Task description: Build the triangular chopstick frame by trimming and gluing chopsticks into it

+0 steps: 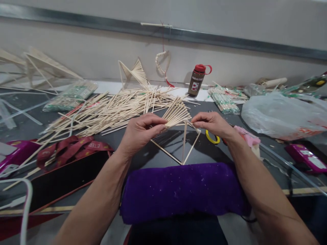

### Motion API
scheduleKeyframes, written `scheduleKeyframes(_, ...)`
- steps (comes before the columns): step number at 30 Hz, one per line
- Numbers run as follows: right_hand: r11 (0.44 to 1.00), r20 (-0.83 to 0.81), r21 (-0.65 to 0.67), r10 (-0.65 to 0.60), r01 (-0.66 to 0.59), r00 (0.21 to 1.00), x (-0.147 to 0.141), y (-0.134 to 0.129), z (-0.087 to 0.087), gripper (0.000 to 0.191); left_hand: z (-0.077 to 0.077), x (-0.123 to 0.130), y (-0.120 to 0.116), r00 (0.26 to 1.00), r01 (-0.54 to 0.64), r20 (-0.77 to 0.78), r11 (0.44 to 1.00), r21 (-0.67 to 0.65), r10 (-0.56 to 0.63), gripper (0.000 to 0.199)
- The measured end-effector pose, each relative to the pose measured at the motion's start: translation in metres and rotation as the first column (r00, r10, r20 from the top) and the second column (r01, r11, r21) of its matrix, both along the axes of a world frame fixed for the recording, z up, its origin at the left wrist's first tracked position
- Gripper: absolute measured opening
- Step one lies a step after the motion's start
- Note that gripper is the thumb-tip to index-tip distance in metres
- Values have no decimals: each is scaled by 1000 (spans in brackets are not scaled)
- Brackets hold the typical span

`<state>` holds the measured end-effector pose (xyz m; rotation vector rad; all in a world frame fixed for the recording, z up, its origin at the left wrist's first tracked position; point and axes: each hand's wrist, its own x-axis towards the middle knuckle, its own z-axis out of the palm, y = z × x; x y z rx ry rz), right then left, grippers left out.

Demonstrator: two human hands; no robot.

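A model built of thin wooden sticks (178,110) is in front of me, its sticks spreading in a twisted fan above an open triangular frame. My left hand (143,131) pinches the fan's lower left side between thumb and fingertips. On the other side, my right hand (213,123) is closed at the model's upper right corner, thumb against fingers. A stick runs roughly level between the two hands. The frame's lowest corner points toward me, just above a rolled purple cloth (184,192). Exactly what lies inside the right fingertips is too small to tell from the frame's corner.
Behind the model lies a pile of loose sticks (120,110). A bottle with a red lid (196,80) stands near the wall. Yellow-handled scissors (212,137) lie by my right hand. A plastic bag (281,114) is at right, a phone-like black slab (68,180) at left.
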<state>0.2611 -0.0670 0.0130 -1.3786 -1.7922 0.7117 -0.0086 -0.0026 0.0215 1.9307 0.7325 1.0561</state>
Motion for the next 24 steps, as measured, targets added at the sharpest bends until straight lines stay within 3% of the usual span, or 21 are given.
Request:
scheduleKeyframes(7,999,-19,50,-5,6,1000,0,2,-5,14,-2,0,0,999,27,-29,998,63,-25,11)
scheduleKeyframes(16,998,-28,64,-26,28,999,-5,4,-7,14,-1,3,-3,996,-43,-78,994,105,51,8)
scheduleKeyframes(24,997,-59,-48,-59,56,997,8,5,-10,15,-4,3,-3,988,-95,-107,987,130,109,8)
